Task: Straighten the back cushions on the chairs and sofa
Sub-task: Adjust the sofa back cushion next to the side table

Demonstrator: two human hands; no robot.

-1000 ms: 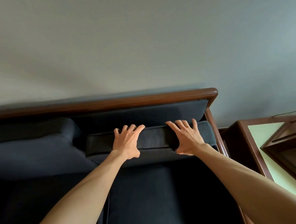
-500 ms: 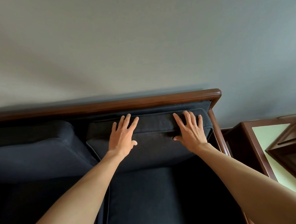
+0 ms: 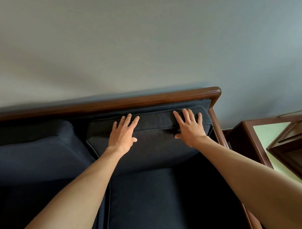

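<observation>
- Head view. Grey wall [image 3: 139, 41] is filling the upper half of the frame; a dark sofa with a wooden back rail [image 3: 108, 103] is running 9 to 3 o'clock across the middle.
- Right-end back cushion [image 3: 157, 150] is sitting at frame centre, its long axis lying 9 to 3 o'clock, its top edge just under the rail.
- Left hand [image 3: 122, 135] is lying flat on the cushion's upper left part, fingers spread apart and pointing toward 12 o'clock, palm pressing on the fabric, not clamping anything.
- Right hand [image 3: 191, 129] is doing the same on the upper right part, fingers splayed over the top edge, thumb tucked on the front face.
- Key relation: the cushion is lying directly under both palms, the rail at 12 o'clock from the fingertips; both hands look equally near, so an even push toward 12 o'clock seems the way to seat it square.
- Judgement: this cushion is looking close to upright against the backrest; whether a gap is remaining behind it cannot be told.
- Neighbouring back cushion [image 3: 30, 151] is resting at 9 o'clock, beside the first; whether they touch cannot be told.
- Seat cushion [image 3: 151, 206] is lying at 6 o'clock, between the forearms.
- Wooden side table [image 3: 244, 138] is standing at 3 o'clock, just beside the sofa's end.
</observation>
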